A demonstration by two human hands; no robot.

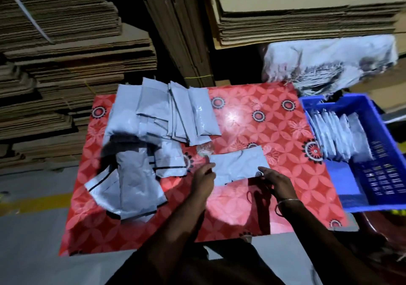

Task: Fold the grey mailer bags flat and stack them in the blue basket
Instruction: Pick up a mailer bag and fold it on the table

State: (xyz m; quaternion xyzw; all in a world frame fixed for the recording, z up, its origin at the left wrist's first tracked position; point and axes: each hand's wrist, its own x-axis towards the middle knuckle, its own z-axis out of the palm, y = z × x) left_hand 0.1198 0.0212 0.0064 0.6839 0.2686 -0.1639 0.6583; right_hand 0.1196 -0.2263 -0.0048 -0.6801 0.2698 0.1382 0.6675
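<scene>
Mailer [238,166] flat on red table [285,174], left hand [203,178] pinching its left edge, right hand [275,182] pinching near right corner. Loose mailers [153,126] heaped at table's left. Folded stack [338,135] in blue basket [386,174] just right of table.

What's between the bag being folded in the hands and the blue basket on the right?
Head view: only bare red floral tablecloth separates the grey mailer bag, held by left hand and right hand, from the blue plastic basket.

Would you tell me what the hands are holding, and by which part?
One grey mailer bag on the table: the left hand pinches its near-left edge, the right hand its near-right corner.
</scene>
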